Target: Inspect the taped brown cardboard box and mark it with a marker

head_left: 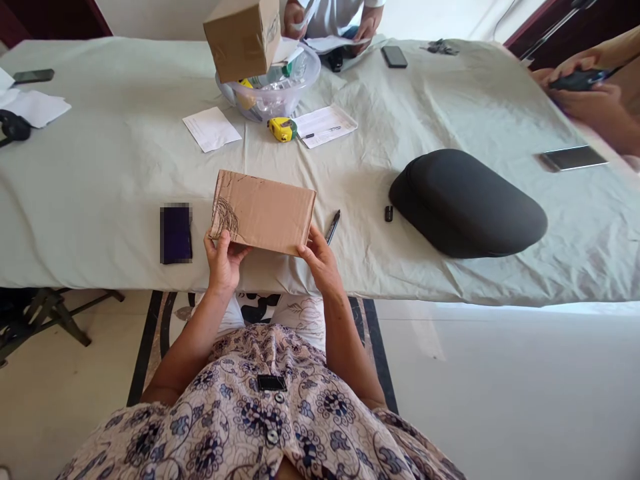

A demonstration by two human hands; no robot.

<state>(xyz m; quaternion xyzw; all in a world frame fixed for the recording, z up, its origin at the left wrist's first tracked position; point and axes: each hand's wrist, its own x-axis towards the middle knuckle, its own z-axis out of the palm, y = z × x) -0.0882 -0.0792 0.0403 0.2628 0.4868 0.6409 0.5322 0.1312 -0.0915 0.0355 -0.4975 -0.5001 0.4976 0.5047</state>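
Observation:
Between my two hands is a brown cardboard box (265, 210), tilted over the near edge of the table, with black scribbled lines on its left end. My left hand (225, 263) grips the lower left corner, thumb on the front face. At the lower right corner my right hand (320, 260) holds the box the same way. A black marker pen (333, 227) lies just right of the box, close to my right hand. To the left of the box is a dark blue, blurred-out rectangular item (176, 233).
A black hard case (470, 203) and a small black piece (389, 213) lie to the right. Farther back are a yellow tape measure (283, 129), papers (212, 129), and a plastic basin (307, 77) with another carton (243, 43) on it. Other people's hands (585, 93) are at the far edges.

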